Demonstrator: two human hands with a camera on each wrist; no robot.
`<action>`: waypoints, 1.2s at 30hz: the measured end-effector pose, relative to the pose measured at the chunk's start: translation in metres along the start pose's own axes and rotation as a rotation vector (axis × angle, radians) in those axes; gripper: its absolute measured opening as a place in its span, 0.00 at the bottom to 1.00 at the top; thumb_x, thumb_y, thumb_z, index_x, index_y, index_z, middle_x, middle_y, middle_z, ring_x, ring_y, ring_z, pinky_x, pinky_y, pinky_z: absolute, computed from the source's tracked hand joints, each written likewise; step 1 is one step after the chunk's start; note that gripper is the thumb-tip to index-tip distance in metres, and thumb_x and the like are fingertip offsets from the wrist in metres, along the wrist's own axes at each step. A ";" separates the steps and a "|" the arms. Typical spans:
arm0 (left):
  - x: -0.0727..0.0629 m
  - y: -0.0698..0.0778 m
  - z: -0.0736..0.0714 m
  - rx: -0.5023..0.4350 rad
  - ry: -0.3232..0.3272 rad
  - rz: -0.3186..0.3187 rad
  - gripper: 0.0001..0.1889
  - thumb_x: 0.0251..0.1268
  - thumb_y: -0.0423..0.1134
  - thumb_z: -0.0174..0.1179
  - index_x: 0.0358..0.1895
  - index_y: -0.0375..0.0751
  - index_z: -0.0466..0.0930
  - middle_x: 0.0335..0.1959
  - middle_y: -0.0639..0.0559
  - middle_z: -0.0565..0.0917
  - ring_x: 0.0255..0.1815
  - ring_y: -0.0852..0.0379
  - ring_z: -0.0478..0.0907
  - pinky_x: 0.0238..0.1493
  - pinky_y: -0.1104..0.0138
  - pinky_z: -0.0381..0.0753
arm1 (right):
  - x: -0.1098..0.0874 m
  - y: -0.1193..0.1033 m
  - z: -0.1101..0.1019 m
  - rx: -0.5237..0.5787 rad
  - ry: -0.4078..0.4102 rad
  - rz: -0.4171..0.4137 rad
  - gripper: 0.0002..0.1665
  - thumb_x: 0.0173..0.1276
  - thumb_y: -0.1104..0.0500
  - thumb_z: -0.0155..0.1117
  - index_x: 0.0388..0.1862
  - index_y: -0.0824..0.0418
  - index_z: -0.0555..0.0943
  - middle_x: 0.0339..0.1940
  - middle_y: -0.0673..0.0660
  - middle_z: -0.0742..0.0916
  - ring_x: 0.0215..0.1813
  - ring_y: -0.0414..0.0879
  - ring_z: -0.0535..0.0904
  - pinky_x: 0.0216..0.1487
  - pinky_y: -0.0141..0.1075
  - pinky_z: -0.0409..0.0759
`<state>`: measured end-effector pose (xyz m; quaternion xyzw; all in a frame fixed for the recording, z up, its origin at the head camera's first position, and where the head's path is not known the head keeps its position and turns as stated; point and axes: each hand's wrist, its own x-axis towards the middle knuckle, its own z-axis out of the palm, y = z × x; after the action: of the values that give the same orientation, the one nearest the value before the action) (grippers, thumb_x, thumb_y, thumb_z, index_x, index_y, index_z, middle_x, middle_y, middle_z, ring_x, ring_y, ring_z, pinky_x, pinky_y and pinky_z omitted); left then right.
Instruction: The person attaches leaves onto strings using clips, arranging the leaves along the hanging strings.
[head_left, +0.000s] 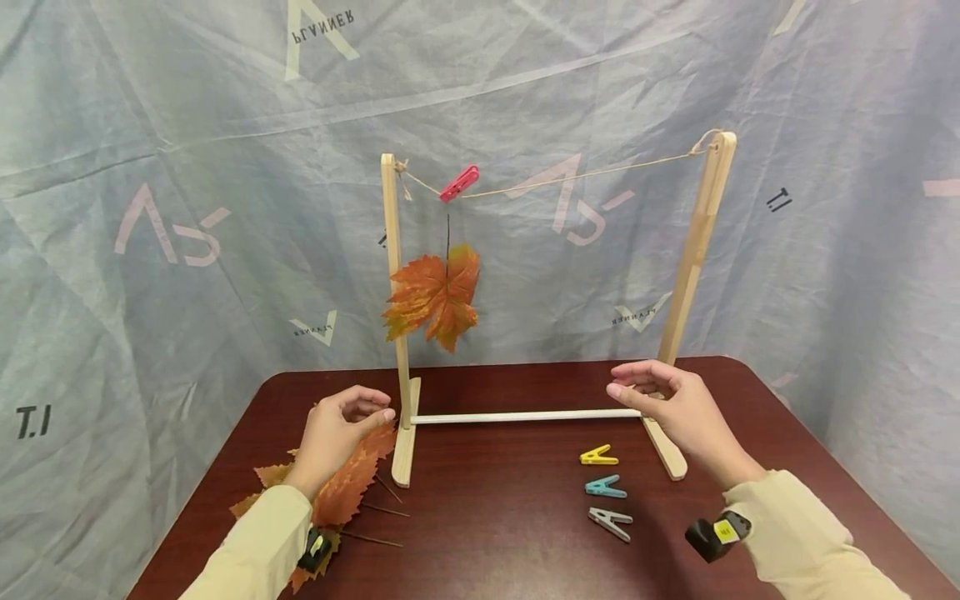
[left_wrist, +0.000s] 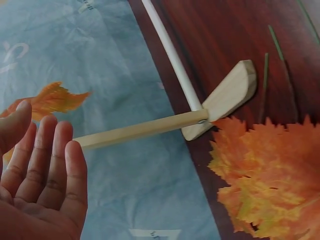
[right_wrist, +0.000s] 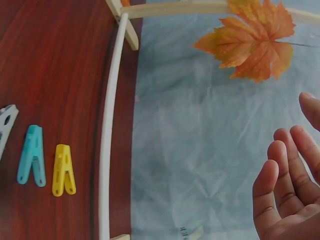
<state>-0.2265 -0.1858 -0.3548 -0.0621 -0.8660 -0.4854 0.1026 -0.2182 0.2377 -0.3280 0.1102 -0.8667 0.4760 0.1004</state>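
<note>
My left hand [head_left: 341, 433] is raised above a pile of orange artificial leaves [left_wrist: 270, 180], its fingers loosely bent with nothing in them. On the other side, my right hand [head_left: 682, 408] hovers by the right foot of the wooden frame, also relaxed and holding nothing. A pink clothespin [head_left: 459, 183] clips onto the string [head_left: 570, 177] near its left end. Right below it hangs an orange maple-like leaf [head_left: 435, 296], stem upward. Yellow [head_left: 598, 455], teal [head_left: 606, 487] and grey [head_left: 611, 523] clothespins lie in a column on the table, left of my right hand.
Two wooden posts [head_left: 693, 250] hold up the string, joined low down by a white rod [head_left: 525, 416]. The frame stands on a dark red-brown table [head_left: 495, 533]. Behind it hangs a grey printed cloth [head_left: 315, 208]. Leaf stems [head_left: 372, 539] point right from the pile.
</note>
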 end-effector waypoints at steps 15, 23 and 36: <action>-0.019 -0.030 0.004 -0.019 -0.039 -0.119 0.09 0.64 0.35 0.71 0.46 0.40 0.87 0.37 0.53 0.88 0.38 0.57 0.83 0.42 0.65 0.80 | -0.016 0.027 0.009 0.073 -0.027 0.053 0.20 0.72 0.54 0.70 0.58 0.63 0.82 0.45 0.49 0.89 0.43 0.40 0.83 0.40 0.35 0.81; -0.027 -0.043 0.007 -0.014 -0.059 -0.161 0.09 0.63 0.33 0.71 0.46 0.40 0.87 0.38 0.53 0.88 0.38 0.56 0.82 0.41 0.63 0.81 | -0.023 0.041 0.018 0.089 -0.040 0.065 0.19 0.69 0.57 0.72 0.55 0.65 0.83 0.43 0.52 0.89 0.41 0.42 0.83 0.39 0.35 0.81; -0.041 -0.066 0.016 0.038 -0.163 -0.104 0.10 0.59 0.32 0.73 0.43 0.38 0.87 0.37 0.51 0.88 0.36 0.55 0.84 0.33 0.65 0.79 | -0.035 0.066 0.025 0.080 -0.051 0.068 0.18 0.66 0.60 0.74 0.51 0.68 0.84 0.38 0.52 0.89 0.38 0.40 0.83 0.36 0.34 0.80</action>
<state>-0.2024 -0.2070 -0.4266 -0.0543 -0.8826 -0.4669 0.0077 -0.2055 0.2545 -0.4042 0.0965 -0.8526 0.5103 0.0576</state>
